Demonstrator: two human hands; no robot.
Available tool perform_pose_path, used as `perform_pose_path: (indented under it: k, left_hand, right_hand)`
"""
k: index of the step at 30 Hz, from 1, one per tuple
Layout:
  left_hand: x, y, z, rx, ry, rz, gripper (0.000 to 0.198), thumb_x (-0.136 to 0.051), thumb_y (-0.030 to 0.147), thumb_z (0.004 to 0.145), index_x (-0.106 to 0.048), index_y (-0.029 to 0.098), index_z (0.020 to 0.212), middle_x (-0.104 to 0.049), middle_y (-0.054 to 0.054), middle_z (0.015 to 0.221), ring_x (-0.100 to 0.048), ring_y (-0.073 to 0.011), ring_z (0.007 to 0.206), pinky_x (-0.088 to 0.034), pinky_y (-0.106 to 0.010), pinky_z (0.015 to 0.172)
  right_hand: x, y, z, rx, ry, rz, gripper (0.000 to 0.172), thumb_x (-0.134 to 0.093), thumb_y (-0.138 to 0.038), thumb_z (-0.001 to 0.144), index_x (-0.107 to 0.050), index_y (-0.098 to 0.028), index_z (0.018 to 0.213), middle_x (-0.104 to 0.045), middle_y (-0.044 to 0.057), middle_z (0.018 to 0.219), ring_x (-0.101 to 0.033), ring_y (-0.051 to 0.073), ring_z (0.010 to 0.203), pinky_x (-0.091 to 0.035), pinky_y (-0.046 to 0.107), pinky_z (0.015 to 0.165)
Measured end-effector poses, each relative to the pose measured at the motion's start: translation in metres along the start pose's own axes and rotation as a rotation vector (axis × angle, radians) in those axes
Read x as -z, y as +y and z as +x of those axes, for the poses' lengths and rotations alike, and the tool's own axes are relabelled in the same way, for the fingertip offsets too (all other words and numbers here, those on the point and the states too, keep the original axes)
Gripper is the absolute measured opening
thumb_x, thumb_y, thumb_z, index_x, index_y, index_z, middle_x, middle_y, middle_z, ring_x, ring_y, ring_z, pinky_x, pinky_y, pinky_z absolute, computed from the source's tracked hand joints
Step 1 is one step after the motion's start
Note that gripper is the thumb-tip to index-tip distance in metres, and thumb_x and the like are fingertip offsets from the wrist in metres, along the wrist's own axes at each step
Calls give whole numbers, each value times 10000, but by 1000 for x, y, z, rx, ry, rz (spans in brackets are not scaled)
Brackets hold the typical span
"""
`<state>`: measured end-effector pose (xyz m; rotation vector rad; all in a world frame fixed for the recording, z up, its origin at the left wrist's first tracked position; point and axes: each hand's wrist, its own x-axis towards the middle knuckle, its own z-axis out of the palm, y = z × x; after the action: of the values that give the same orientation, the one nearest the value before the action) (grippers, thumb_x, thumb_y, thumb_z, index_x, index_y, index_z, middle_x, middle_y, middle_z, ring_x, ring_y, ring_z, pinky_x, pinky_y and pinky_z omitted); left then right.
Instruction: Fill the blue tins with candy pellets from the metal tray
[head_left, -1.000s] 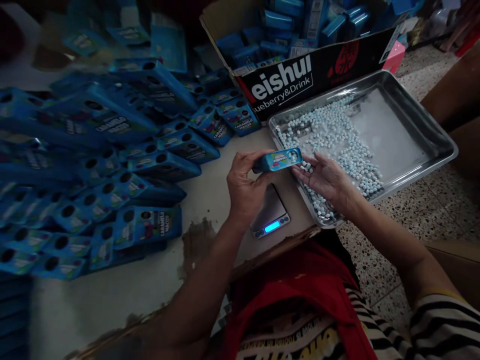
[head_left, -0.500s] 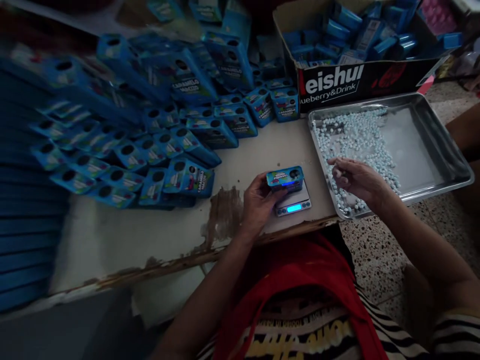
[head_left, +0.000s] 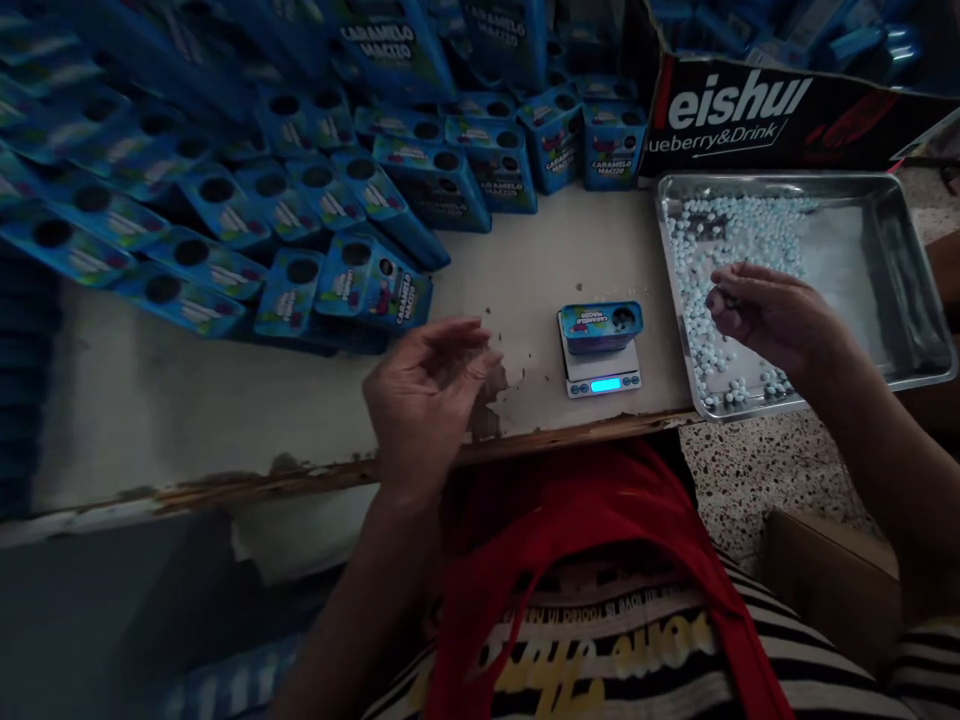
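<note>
A small blue box (head_left: 602,328) with a round dark opening on top rests on a white scale (head_left: 602,370), whose display is lit blue. To the left of the scale, my left hand (head_left: 427,395) hovers over the table with nothing in it, thumb and fingers apart. My right hand (head_left: 772,315) is over the near left part of a metal tray (head_left: 862,385), its fingers curled together. What those fingers hold, if anything, is too small and dark to make out. Small white and pale blue balls (head_left: 709,350) cover the tray's left half.
Rows of blue boxes (head_left: 285,285) with round openings fill the table (head_left: 517,260) at the left and back. Behind the tray stands a black carton (head_left: 750,130) of blue containers. The table's worn front edge (head_left: 360,470) runs before the red apron (head_left: 570,510).
My left hand has let go of the blue box and moved left, leaving the box on the scale. My right hand stays over the tray. The whole view has shifted.
</note>
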<state>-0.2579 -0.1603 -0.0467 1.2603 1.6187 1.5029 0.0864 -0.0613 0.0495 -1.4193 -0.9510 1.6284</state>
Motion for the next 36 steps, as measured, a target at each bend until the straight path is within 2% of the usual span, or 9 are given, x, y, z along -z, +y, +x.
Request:
perform_pose_path:
  k: [3,8,11,15,22,27,30,33,36]
  left_hand:
    - [6,21,-3,-57,123,61,351,-921,339,877,-783,222,1178,-822,-40,1055,-812,-260,1039,-694,-524,1050]
    - [10,42,1,-142,172,90,340,-939,319,871,-780,235,1159,-811,-26,1030,-818,-258,1023,-700,-507,1025]
    - [13,37,3,-182,160,123,361,-916,332,894,-770,235,1209,-810,-43,1078,-817,-268,1059,-690,-524,1054]
    - [15,25,3,-212,116,156,430,-896,402,898,-733,267,1272,-802,-55,1178,-814,-292,1113,-687,-562,1077]
    - [12,19,2,-204,21,173,457,-888,407,927,-706,271,1323,-781,-57,1237,-790,-297,1187,-651,-571,1144]
    - [0,20,2,-283,-27,239,465,-856,437,977,-683,284,1380,-775,-47,1261,-770,-278,1212,-640,-497,1113]
    - [-24,33,8,-545,-117,474,604,-847,484,981,-625,271,1500,-721,-104,1439,-698,-340,1365,-569,-529,1204]
    - [-63,53,12,-719,-351,755,674,-800,440,1019,-557,185,1594,-653,-197,1554,-635,-403,1455,-529,-597,1238]
    - [-84,68,21,-710,-604,923,411,-658,200,1079,-639,157,1488,-759,-142,1335,-738,-293,1248,-638,-421,1043]
  right_hand:
    - [-11,-7,0,-24,-33,-29,210,-808,-267,1038,-722,-206,857,-647,-6,715,-499,69,560,-448,169,484]
    - [-30,-16,1,-41,-101,4,214,-779,-217,1056,-727,-193,849,-643,-22,715,-545,56,591,-452,141,516]
    - [-34,-18,1,-81,-106,51,157,-755,-138,1026,-747,-184,876,-665,-18,766,-630,66,683,-504,133,572]
    - [-27,-15,2,-45,-154,-22,109,-812,-89,936,-772,-188,915,-703,-6,766,-575,74,621,-511,163,549]
    - [-29,-10,0,74,-235,-194,239,-938,-350,923,-749,-208,894,-694,-2,744,-518,90,565,-452,228,492]
    - [-9,-13,7,253,-148,-441,247,-818,-461,1022,-760,-231,952,-731,36,848,-609,138,668,-546,278,609]
    - [19,-9,9,511,-3,-909,139,-734,-374,1066,-803,-254,1077,-782,108,1080,-737,258,973,-631,429,850]
    - [35,3,15,730,67,-1185,210,-791,-305,999,-832,-277,1203,-727,169,1420,-665,413,1352,-573,624,1076]
    - [19,14,31,885,20,-1184,281,-766,-346,1020,-815,-311,1295,-698,150,1530,-659,430,1414,-562,665,1123]
